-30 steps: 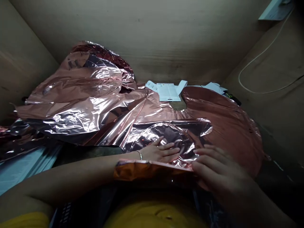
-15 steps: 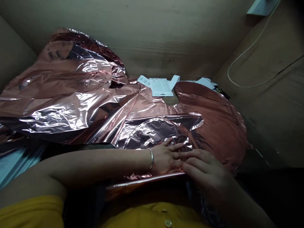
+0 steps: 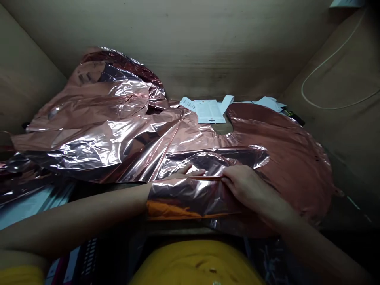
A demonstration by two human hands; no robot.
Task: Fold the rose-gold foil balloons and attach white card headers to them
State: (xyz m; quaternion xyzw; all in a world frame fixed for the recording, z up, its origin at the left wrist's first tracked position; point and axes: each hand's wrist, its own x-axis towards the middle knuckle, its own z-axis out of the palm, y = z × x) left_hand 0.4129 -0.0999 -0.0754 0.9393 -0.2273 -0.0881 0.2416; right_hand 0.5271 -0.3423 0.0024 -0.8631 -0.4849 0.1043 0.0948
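A large, flat rose-gold foil balloon spreads over the work surface, its near part creased and folded over. My left hand lies flat on the foil with fingers stretched out, and the turned-up near flap covers its back and wrist. With my right hand I grip the upper edge of that flap, fingers closed, just right of the left fingertips. The shiny flap hangs between my two forearms, reflecting orange along its lower edge.
White cards and folded papers lie along the back wall. More crumpled foil is heaped at the back left. Pale flat packets sit at the left edge. A white cable hangs on the right wall.
The near edge of the foil has been lifted and folded over my left hand. My right hand has moved up and closed on the flap. The view has shifted slightly.
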